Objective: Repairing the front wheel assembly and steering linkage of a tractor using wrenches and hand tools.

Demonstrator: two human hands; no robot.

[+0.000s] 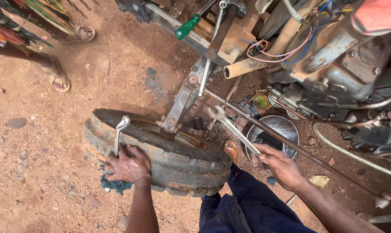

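Note:
My left hand (125, 165) rests on the worn black tyre (178, 162) of a small front wheel and grips a silver spanner (120, 131) that points up over the rim, with a blue-green rag (113, 184) under the palm. My right hand (278, 165) holds a second, longer open-ended spanner (232, 127) whose jaw reaches toward the steering linkage (180, 105) beside the wheel hub. My dark blue trouser legs (247, 207) show at the bottom.
A tractor engine (346, 64) with wires and hoses fills the upper right. A metal bowl of dark liquid (275, 131) sits under a long rod (281, 138). A green-handled screwdriver (187, 26) lies on the frame. Another person's sandalled feet (57, 77) stand at upper left on red dirt.

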